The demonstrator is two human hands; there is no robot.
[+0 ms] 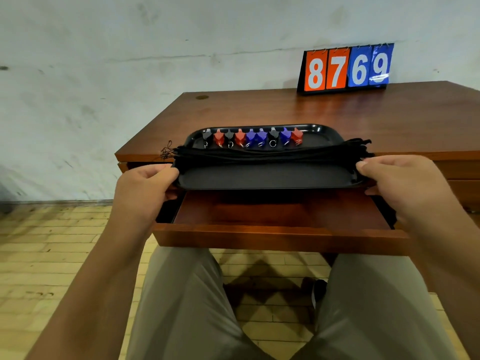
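trousers (181,307) fill the bottom of the view, two knees spread below the open drawer (280,235). just above the drawer the tray (259,178) is held level by its two short ends. the left hand (145,188) grips the end over the drawer's left side, thumb on the rim and fingers curled under. the right hand (400,183) does the same over the drawer's right side. both are closed round the rim, and neither is nearer than the other.

the tray's long axis runs left to right, parallel to the drawer's front, and it spans nearly the whole width between the side walls. its near half hangs over the drawer, and its far half reaches over the desk (285,110) behind the drawer. so the move ahead looks like either straight down into the drawer or forward onto the desk. for the drawer, the ends would have to clear both side walls together.

a row of red, black and blue whistles (252,137) lies along the tray's far edge, with a bundle of black cords (259,154) across its middle. a scoreboard (345,68) stands well behind the drawer.

whether the tray's far edge rests on the desk cannot be told. the fingers under it are hidden, the cord ends tangle past the rim, and the drawer's back is in shadow.
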